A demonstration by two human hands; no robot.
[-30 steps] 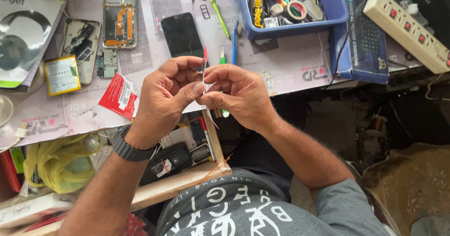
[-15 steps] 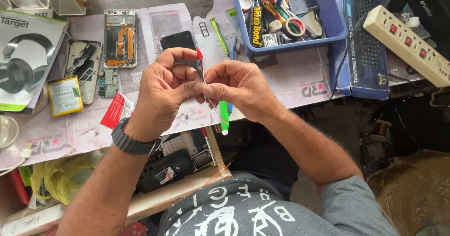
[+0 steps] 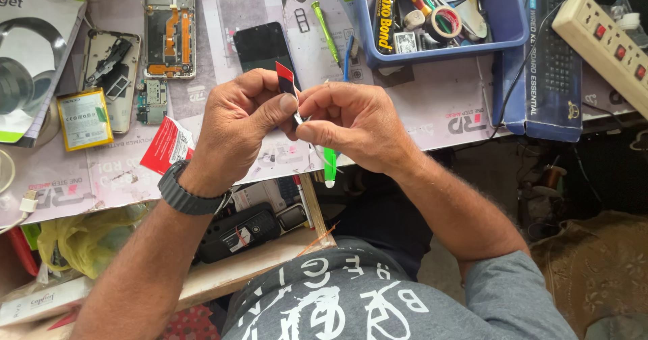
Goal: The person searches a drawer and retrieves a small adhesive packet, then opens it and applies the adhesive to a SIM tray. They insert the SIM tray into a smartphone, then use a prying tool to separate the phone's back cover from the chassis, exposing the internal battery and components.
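Observation:
My left hand (image 3: 236, 127) and my right hand (image 3: 354, 127) meet above the bench's front edge, both pinching a small thin red-and-black strip (image 3: 286, 78) that stands upright between the fingertips. A green-handled tool (image 3: 329, 168) lies on the bench under my right hand, only its lower end showing. Just beyond my hands lies a black phone screen (image 3: 260, 43). A dark watch sits on my left wrist.
An opened phone frame (image 3: 169, 29), another phone shell (image 3: 108, 70), a yellow battery (image 3: 84, 118) and a red packet (image 3: 167, 145) lie left. A green screwdriver (image 3: 325, 29), blue tray (image 3: 513, 29) of tools, blue keyboard box (image 3: 550, 76) and white power strip (image 3: 601, 39) sit right. An open drawer (image 3: 236, 232) is below.
The view has shifted slightly and my hands sit a little lower in it. Both hands still pinch the strip, with the fingertips closer together around it.

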